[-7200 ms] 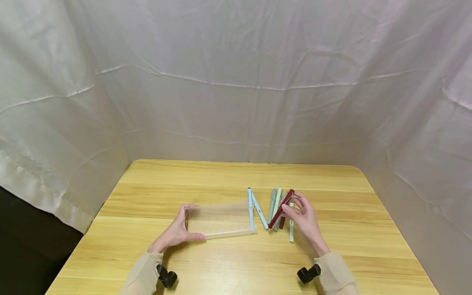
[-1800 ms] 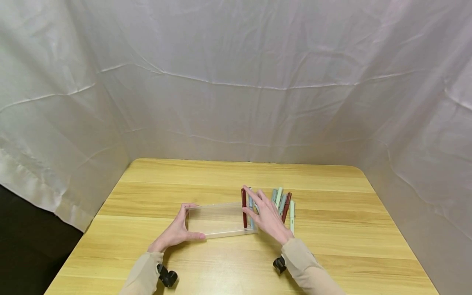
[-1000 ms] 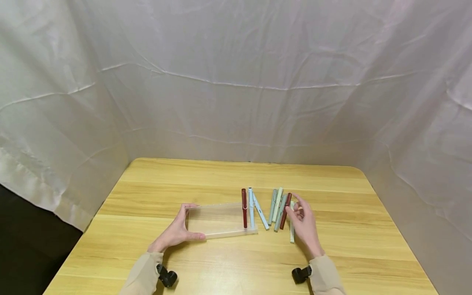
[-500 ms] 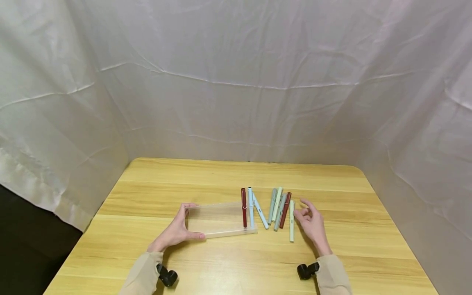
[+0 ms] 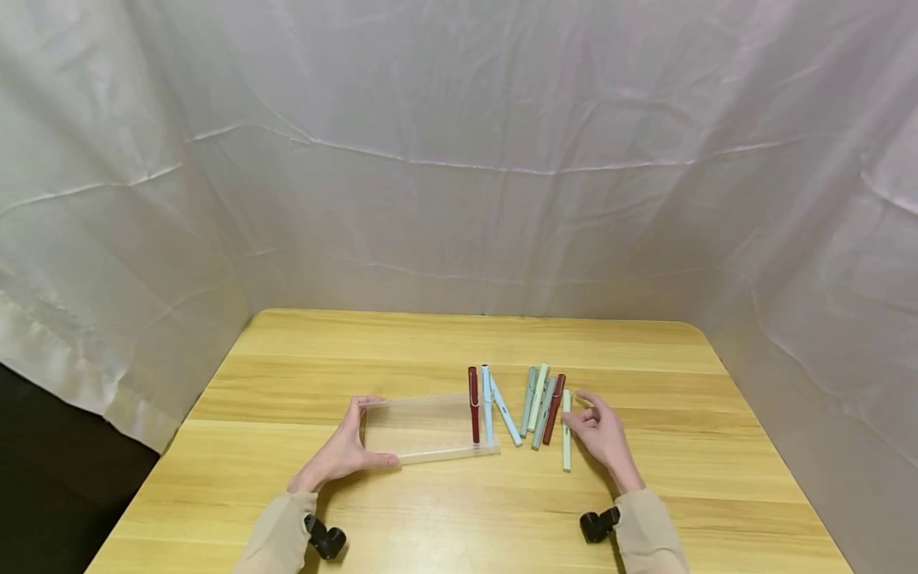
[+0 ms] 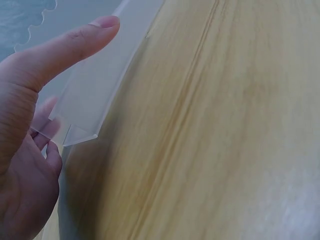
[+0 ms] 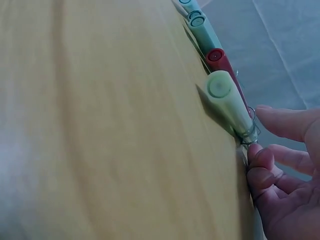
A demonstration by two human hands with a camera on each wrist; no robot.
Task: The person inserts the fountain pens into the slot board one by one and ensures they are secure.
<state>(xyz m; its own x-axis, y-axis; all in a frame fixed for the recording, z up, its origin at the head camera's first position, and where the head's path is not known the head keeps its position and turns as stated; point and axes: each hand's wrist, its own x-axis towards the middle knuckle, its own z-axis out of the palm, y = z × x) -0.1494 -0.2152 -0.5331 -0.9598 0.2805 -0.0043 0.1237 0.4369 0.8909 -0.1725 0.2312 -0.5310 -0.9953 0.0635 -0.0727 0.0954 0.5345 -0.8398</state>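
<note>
My left hand (image 5: pixel 344 448) grips the left end of a clear plastic pen rack (image 5: pixel 423 430), thumb on its near side; a wavy edge shows in the left wrist view. Across the rack's right end lie a dark red pen (image 5: pixel 474 406) and a light blue pen (image 5: pixel 488 410), side by side, their far ends past the rack. My right hand (image 5: pixel 602 434) is at a pale green pen (image 5: pixel 566 450), the rightmost one on the table. In the right wrist view, the thumb (image 7: pixel 280 120) is by its clip, with curled fingers (image 7: pixel 262 162) on the other side.
A second light blue pen (image 5: pixel 508 414) slants just right of the rack. Between it and my right hand lie a grey-green pen (image 5: pixel 528 402), a pale green pen (image 5: pixel 538 399), another grey-green pen (image 5: pixel 543 418) and a dark red pen (image 5: pixel 554 410), close together on the wooden table (image 5: pixel 430 518).
The dark red pen, earlier in my right hand, now lies in the rack beside the light blue one. The right hand then moved right, past the other red pen, to the pale green pen.
</note>
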